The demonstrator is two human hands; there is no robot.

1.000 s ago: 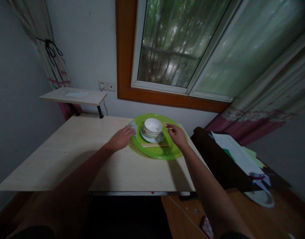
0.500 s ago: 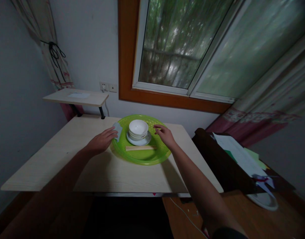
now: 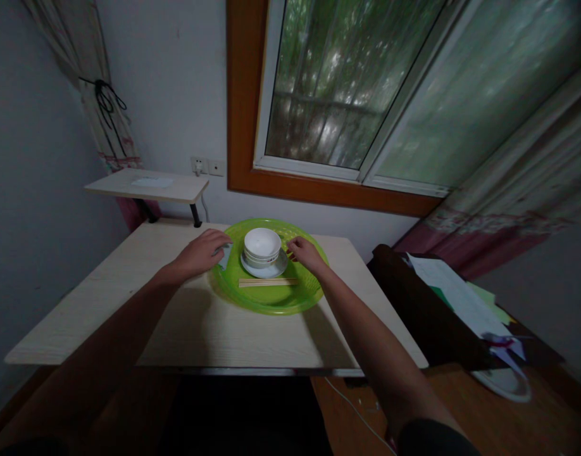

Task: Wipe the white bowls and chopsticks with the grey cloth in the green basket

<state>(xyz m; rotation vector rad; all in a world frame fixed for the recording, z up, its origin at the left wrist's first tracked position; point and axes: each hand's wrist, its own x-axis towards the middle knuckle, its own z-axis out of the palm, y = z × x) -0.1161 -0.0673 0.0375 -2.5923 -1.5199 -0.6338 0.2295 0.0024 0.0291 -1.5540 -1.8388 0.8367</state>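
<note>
A round green plastic basket (image 3: 281,306) rests on the table. In it, a stack of white bowls (image 3: 262,243) stands on a white plate (image 3: 266,273), with several light wooden chopsticks (image 3: 268,282) lying in front. At the basket's left rim my left hand (image 3: 204,251) is closed on a grey cloth (image 3: 225,258), which hangs below its fingers. Over the right part of the basket, my right hand (image 3: 306,253) has loosely bent fingers and holds nothing I can see. Its fingertips point at the bowls from their right side, slightly apart from them.
The pale table (image 3: 271,342) carries a small raised shelf (image 3: 148,185) with a paper on it at the back left. Behind are a wall socket (image 3: 199,166) and a window (image 3: 328,101). To the right, a dark brown piece of furniture (image 3: 423,304) bears papers (image 3: 454,294).
My left hand has moved up and right, covering more of the cloth. My right hand has shifted a little left, nearer the bowls. The basket and dishes stay in place.
</note>
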